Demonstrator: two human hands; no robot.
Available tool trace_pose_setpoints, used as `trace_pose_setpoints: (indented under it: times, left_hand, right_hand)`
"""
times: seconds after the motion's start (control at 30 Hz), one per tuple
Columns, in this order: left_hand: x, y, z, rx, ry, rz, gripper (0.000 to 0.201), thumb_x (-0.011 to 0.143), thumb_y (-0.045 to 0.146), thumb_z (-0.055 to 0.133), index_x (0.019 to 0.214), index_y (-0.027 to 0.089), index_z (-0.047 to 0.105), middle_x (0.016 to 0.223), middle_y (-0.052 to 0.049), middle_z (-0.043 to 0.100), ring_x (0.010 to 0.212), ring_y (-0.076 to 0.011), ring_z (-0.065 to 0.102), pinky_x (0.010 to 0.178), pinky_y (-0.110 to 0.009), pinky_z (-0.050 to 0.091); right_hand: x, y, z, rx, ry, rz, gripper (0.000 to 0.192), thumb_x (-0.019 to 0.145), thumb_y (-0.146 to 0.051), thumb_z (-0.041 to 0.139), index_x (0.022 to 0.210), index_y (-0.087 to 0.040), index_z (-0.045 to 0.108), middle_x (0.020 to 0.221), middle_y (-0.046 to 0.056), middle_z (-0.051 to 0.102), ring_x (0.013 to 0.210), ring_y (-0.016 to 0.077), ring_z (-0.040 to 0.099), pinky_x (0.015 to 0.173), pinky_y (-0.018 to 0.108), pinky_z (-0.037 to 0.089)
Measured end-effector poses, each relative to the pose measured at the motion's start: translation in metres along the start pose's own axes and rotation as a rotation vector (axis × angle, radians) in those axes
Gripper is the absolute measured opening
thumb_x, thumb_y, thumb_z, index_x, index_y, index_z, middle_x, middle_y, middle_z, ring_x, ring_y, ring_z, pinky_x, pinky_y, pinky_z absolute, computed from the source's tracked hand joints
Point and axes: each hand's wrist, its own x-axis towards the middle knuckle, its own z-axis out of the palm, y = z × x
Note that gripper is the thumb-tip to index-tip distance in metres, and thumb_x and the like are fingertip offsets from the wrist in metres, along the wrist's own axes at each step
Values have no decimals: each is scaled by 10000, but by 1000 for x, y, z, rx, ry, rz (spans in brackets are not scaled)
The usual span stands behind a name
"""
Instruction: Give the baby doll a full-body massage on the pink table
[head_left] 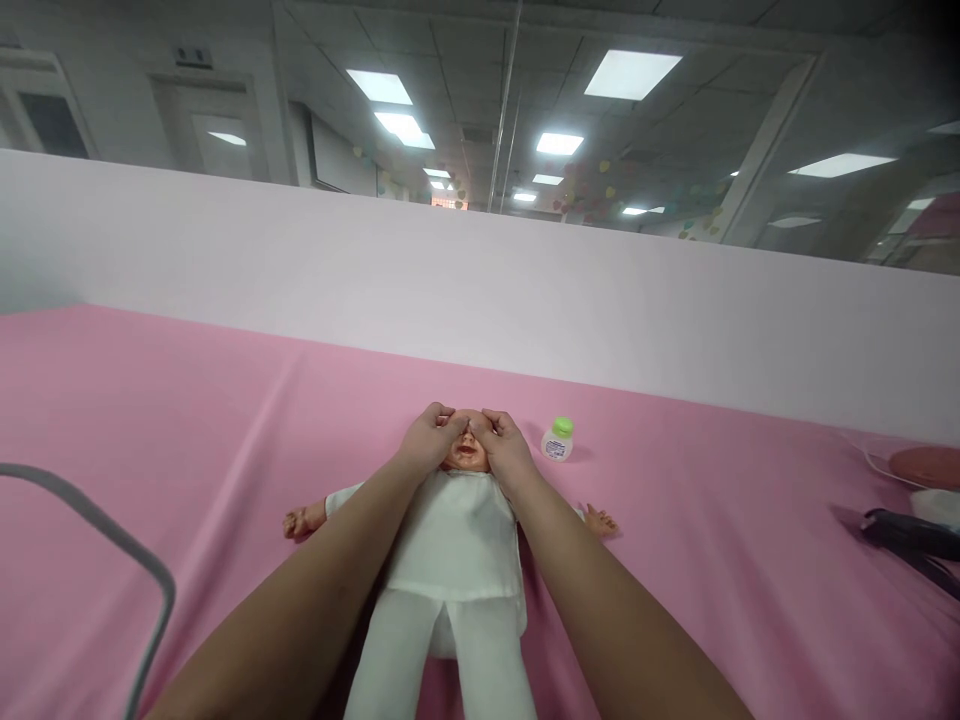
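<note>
A baby doll (459, 545) in a white top and white trousers lies on its back on a pink sheet, arms spread out to the sides. Both my hands cup its head from either side. The fingers of my left hand (429, 436) curl round the left of the head, with the thumb on the face near the nose. On the other side, my right hand (508, 443) mirrors this, its thumb meeting the left one. Between them the doll's mouth shows; its eyes are hidden under my thumbs. A small bottle (556, 440) with a green cap stands just right of my right hand.
The pink sheet (187, 420) covers the surface up to a white wall (480, 290) with glass above. A grey cable (105, 520) curves in at the left. At the far right lie a black object (911, 535) and a clear container holding something reddish-brown (926, 467).
</note>
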Motion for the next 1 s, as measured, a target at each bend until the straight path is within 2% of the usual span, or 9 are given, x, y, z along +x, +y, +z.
trace_pose_setpoints:
  times: [0.23, 0.7, 1.0]
  left_hand:
    - [3, -5, 2, -5, 20, 22, 283, 882, 478, 679, 1049, 249, 692, 1025, -57, 801, 842, -218, 741, 665, -280, 563]
    - [1, -1, 2, -40, 10, -6, 299, 867, 458, 709, 1069, 239, 686, 1001, -61, 796, 865, -225, 742, 703, -290, 574]
    - [-3, 6, 0, -85, -10, -65, 467, 760, 454, 828, 1133, 221, 669, 1088, -84, 780, 914, -241, 751, 722, -294, 573]
  right_hand:
    - [2, 2, -2, 30, -3, 4, 507, 723, -532, 809, 1147, -277, 697, 1129, 41, 760, 1095, 263, 683, 958, 427, 555]
    - [0, -1, -3, 66, -19, 44, 534, 715, -526, 824, 1168, -275, 692, 1173, 42, 749, 1110, 258, 678, 976, 417, 550]
    - [-3, -3, -5, 60, -17, 30, 564, 687, -527, 860, 1165, -273, 699, 1170, 45, 751, 1158, 267, 661, 1005, 415, 537]
